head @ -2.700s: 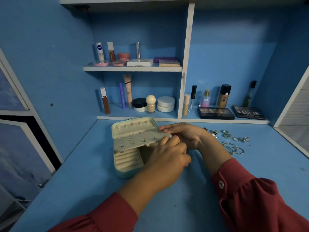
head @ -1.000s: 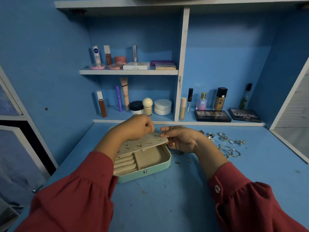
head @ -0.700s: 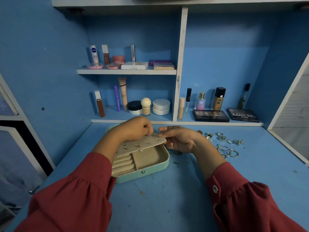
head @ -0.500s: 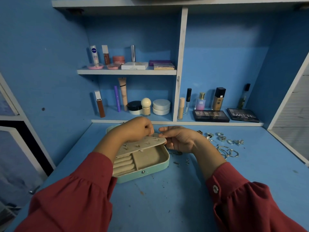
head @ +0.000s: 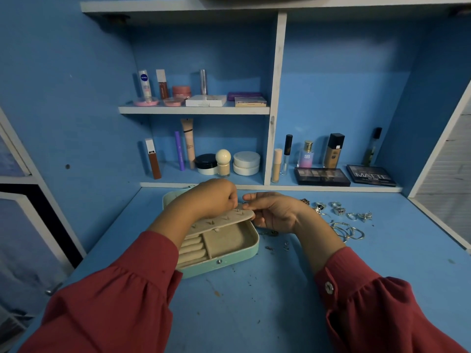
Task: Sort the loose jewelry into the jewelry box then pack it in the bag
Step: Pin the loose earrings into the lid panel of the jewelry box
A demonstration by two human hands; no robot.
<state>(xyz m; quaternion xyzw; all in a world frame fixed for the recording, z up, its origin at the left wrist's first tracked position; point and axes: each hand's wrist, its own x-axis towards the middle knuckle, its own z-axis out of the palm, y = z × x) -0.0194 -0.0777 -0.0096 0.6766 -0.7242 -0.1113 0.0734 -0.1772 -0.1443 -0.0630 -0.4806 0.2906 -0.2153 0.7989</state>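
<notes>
Head view. The mint-green jewelry box [head: 224, 261] lies open on the blue desk [head: 254, 309], left of centre, with its front snap facing the person. Inside, beige ring rolls [head: 191, 250] fill the left compartment and an open tray compartment [head: 224, 240] lies to their right. A beige earring panel [head: 224, 220] is hinged over the rear of the box and carries several stud earrings [head: 238, 210].

The left hand [head: 211, 200] is over the panel with its fingers curled and fingertips together at the panel's top edge; what they pinch is too small to tell. The right hand [head: 275, 212] grasps the right end of the panel, thumb on top and fingers underneath.

Compared with 0.5 s ago, both hands, the panel and the box stand in the same positions. Compared with 2.7 s ago, the left hand has moved from the near side of the box to the far side of the panel, and the panel is lowered closer to the box.

Loose jewelry [head: 341, 215], rings and hoop earrings, lies on the desk to the right of the right wrist, apart from the box. Small pieces [head: 285, 247] lie just beside the box's right corner.

On the shelves [head: 193, 110] behind stand cosmetics, including two eyeshadow palettes [head: 322, 176].

No bag is in view.
</notes>
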